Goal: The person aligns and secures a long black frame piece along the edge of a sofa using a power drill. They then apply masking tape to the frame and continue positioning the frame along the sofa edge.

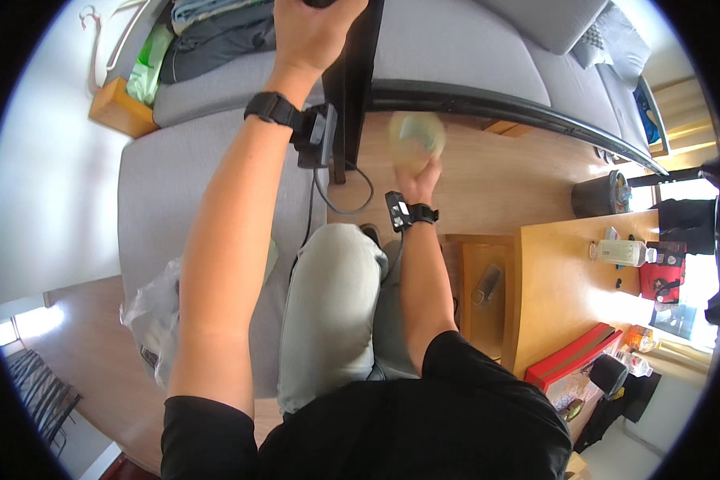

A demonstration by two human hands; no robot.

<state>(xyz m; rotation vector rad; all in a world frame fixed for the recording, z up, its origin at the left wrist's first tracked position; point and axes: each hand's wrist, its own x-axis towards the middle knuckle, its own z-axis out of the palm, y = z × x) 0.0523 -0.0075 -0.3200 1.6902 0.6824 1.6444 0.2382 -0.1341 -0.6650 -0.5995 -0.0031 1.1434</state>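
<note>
My right hand (420,178) grips a roll of clear yellowish tape (417,138), smeared by motion, over the wooden floor. My left arm stretches far forward, and my left hand (316,38) is at the top edge of the view, beside a wide black post (354,88). Its fingers run out of the picture, so their grip is hidden; a bit of something dark shows between them. Each wrist wears a black strap with a small box, and a black cable (370,200) hangs from the left one.
A grey sofa (156,192) lies under my left arm, with a clear plastic bag (156,312) and folded clothes (220,52). Ahead runs a black rail (488,102) before grey cushions. To the right stand a wooden table (560,272) with a bottle (622,253), and a dark bin (596,196).
</note>
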